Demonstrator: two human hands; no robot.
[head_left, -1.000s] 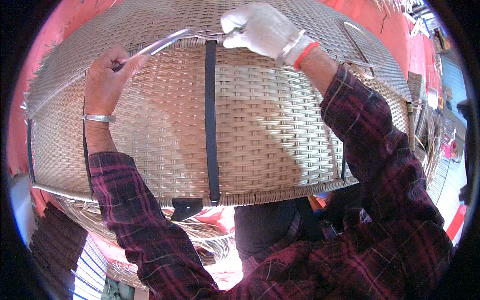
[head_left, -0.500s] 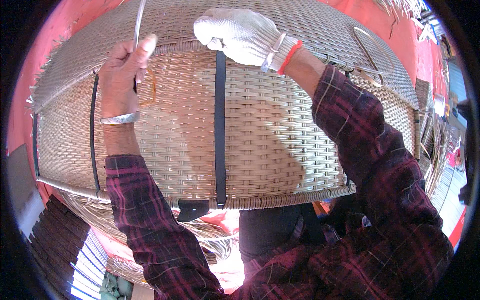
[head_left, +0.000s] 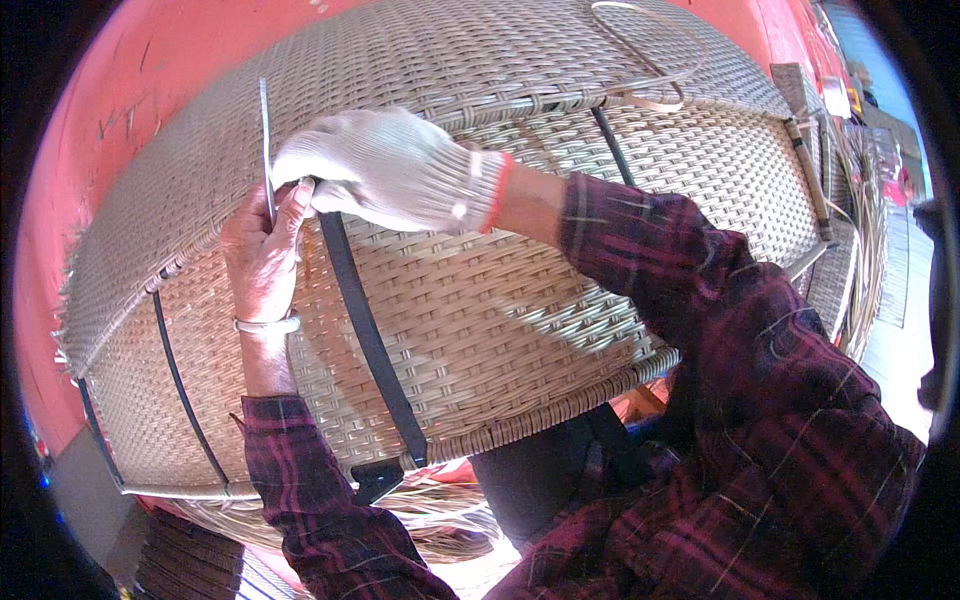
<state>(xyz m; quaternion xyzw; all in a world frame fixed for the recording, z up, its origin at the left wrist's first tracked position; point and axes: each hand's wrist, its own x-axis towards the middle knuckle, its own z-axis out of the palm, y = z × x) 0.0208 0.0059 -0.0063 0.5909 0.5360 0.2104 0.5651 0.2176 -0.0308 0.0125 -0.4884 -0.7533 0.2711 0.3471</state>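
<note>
A large woven wicker furniture frame with black metal bars fills the view. My bare left hand pinches a thin flat wicker strip that stands up from the weave. My right hand, in a white knit glove with a red cuff, grips the same strip at the frame's upper edge, right beside my left fingers. A silver bangle sits on my left wrist.
A loose loop of wicker strip lies on top of the frame at the upper right. Loose strands pile below the frame. A red wall stands behind, and more woven pieces lean at the right.
My hands have come together near the central black bar. The strip in my left hand swung from a long arc to nearly upright. The view has shifted, so the frame sits more tilted.
</note>
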